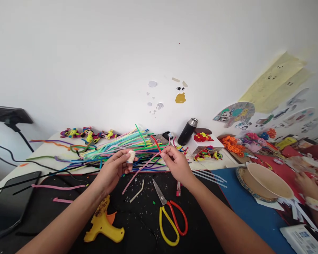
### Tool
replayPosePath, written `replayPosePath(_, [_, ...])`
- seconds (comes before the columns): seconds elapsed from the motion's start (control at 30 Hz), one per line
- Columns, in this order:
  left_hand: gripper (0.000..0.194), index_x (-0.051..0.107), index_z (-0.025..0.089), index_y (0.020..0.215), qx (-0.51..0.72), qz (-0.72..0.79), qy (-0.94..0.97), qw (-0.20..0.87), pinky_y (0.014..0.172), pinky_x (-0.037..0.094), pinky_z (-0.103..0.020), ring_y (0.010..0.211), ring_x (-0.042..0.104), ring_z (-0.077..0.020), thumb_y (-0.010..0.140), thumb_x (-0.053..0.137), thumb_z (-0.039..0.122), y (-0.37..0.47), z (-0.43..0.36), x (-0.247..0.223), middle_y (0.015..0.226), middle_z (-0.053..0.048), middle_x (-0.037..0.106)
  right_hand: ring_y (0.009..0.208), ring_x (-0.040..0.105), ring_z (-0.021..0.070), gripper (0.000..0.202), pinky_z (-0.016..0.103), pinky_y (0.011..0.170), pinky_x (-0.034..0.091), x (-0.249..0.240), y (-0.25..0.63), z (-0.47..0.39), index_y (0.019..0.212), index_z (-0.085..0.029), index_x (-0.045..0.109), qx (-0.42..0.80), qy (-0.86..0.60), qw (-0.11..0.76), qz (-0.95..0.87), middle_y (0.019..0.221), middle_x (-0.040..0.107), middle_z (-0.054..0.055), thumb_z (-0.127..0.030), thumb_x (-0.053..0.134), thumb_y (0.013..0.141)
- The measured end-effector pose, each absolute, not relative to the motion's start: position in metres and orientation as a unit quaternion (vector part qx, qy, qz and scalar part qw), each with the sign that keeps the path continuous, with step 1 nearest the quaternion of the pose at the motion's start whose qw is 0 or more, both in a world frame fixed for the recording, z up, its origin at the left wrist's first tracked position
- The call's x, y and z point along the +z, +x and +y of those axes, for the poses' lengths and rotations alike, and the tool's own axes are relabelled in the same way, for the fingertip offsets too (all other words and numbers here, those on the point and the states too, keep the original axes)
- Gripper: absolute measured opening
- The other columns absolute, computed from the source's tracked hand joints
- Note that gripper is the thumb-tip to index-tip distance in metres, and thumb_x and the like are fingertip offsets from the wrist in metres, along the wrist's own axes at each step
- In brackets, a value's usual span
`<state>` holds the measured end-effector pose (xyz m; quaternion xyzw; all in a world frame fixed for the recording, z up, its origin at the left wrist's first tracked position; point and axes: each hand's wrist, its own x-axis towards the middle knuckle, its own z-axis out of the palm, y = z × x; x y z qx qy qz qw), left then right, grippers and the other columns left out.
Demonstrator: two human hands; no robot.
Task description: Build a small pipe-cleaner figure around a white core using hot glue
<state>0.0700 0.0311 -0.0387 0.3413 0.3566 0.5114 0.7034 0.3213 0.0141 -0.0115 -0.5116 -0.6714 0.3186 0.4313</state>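
My left hand [118, 164] pinches a cream-coloured coil [131, 156], which looks like a tightly wound pipe cleaner. Between the thumb and fingers of my right hand [175, 162] is a pink pipe cleaner [139, 173], its long end slanting down to the left over the mat. A short red pipe cleaner [156, 143] sticks up at the same fingertips; whether it is held or lies behind them I cannot tell. Below the hands, scissors [163, 201] with one yellow and one red handle lie partly spread. A yellow glue gun [103, 224] rests under my left forearm.
Behind the hands lies a heap of coloured pipe cleaners [113, 144]. A black flask [188, 131] stands near the wall. At left are a phone-like black slab [13, 201] and cables. Another person's hands [307, 185] are at far right, beyond a round bowl [270, 180].
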Motion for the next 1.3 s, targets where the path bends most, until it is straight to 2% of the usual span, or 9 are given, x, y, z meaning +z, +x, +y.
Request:
replayPosePath(0.1, [0.032, 0.066, 0.016, 0.103, 0.507, 0.351, 0.343, 0.709, 0.05, 0.044, -0.019, 0.058, 0.06, -0.0117, 0.08, 0.083, 0.031, 0.071, 0.031, -0.038, 0.087, -0.007, 0.074, 0.05, 0.041, 0.0113, 0.031, 0.025, 0.05, 0.031, 0.001, 0.303, 0.009, 0.088, -0.022, 0.055, 0.435, -0.462, 0.471, -0.612, 0.06, 0.047, -0.007, -0.052, 0.063, 0.094])
replayPosePath(0.27, [0.029, 0.068, 0.015, 0.102, 0.509, 0.329, 0.336, 0.721, 0.049, 0.046, -0.019, 0.059, 0.062, -0.0123, 0.08, 0.083, 0.027, 0.067, 0.031, -0.027, 0.087, -0.007, 0.074, 0.042, 0.03, 0.0075, 0.038, 0.022, 0.043, 0.023, 0.009, 0.274, 0.002, 0.086, -0.021, 0.056, 0.616, -0.386, 0.463, -0.508, 0.049, 0.042, -0.011, -0.053, 0.076, 0.084])
replayPosePath(0.4, [0.026, 0.068, 0.015, 0.102, 0.517, 0.307, 0.322, 0.731, 0.049, 0.05, -0.019, 0.061, 0.065, -0.013, 0.082, 0.081, 0.026, 0.059, 0.034, -0.018, 0.087, -0.006, 0.074, 0.039, 0.025, 0.0052, 0.035, 0.021, 0.04, 0.015, -0.001, 0.255, -0.003, 0.081, -0.02, 0.056, 0.684, -0.367, 0.457, -0.435, 0.047, 0.036, -0.013, -0.046, 0.079, 0.082])
replayPosePath(0.5, [0.022, 0.068, 0.016, 0.101, 0.533, 0.301, 0.296, 0.733, 0.056, 0.058, -0.022, 0.074, 0.071, -0.018, 0.084, 0.078, 0.023, 0.054, 0.037, -0.017, 0.088, -0.006, 0.073, 0.035, 0.028, 0.0052, 0.033, 0.022, 0.039, 0.012, -0.017, 0.243, -0.007, 0.077, -0.02, 0.054, 0.719, -0.35, 0.439, -0.41, 0.046, 0.035, -0.012, -0.043, 0.076, 0.083])
replayPosePath(0.6, [0.016, 0.069, 0.016, 0.099, 0.545, 0.283, 0.273, 0.741, 0.065, 0.064, -0.026, 0.084, 0.073, -0.0201, 0.085, 0.076, 0.02, 0.05, 0.039, -0.018, 0.088, -0.005, 0.073, 0.036, 0.029, 0.0048, 0.036, 0.021, 0.039, 0.011, -0.032, 0.234, -0.012, 0.075, -0.02, 0.051, 0.735, -0.356, 0.434, -0.381, 0.047, 0.037, -0.012, -0.045, 0.077, 0.082])
replayPosePath(0.73, [0.014, 0.069, 0.017, 0.098, 0.542, 0.268, 0.276, 0.747, 0.072, 0.066, -0.029, 0.086, 0.073, -0.0198, 0.086, 0.075, 0.019, 0.047, 0.04, -0.017, 0.092, -0.007, 0.074, 0.037, 0.028, 0.0043, 0.036, 0.021, 0.04, 0.012, -0.043, 0.229, -0.017, 0.077, -0.02, 0.05, 0.742, -0.357, 0.443, -0.355, 0.048, 0.04, -0.012, -0.044, 0.077, 0.082])
replayPosePath(0.9, [0.017, 0.069, 0.017, 0.099, 0.545, 0.288, 0.288, 0.733, 0.071, 0.065, -0.028, 0.086, 0.074, -0.0194, 0.085, 0.076, 0.021, 0.046, 0.041, -0.015, 0.093, -0.008, 0.076, 0.037, 0.029, 0.0045, 0.035, 0.021, 0.04, 0.012, -0.047, 0.227, -0.021, 0.076, -0.02, 0.05, 0.753, -0.349, 0.438, -0.345, 0.048, 0.04, -0.011, -0.041, 0.077, 0.081])
replayPosePath(1.13, [0.02, 0.068, 0.017, 0.099, 0.546, 0.301, 0.3, 0.722, 0.069, 0.065, -0.028, 0.095, 0.075, -0.0237, 0.083, 0.078, 0.023, 0.045, 0.041, -0.016, 0.097, -0.01, 0.078, 0.036, 0.027, 0.004, 0.033, 0.022, 0.04, 0.01, -0.059, 0.227, -0.022, 0.078, -0.02, 0.05, 0.759, -0.34, 0.447, -0.33, 0.049, 0.04, -0.011, -0.041, 0.076, 0.083])
replayPosePath(1.3, [0.024, 0.068, 0.016, 0.1, 0.538, 0.302, 0.3, 0.727, 0.069, 0.064, -0.025, 0.084, 0.077, -0.021, 0.081, 0.08, 0.021, 0.046, 0.043, -0.021, 0.096, -0.012, 0.079, 0.035, 0.028, 0.0036, 0.036, 0.022, 0.038, 0.009, -0.067, 0.226, -0.023, 0.075, -0.02, 0.049, 0.76, -0.337, 0.442, -0.336, 0.049, 0.041, -0.011, -0.042, 0.077, 0.083])
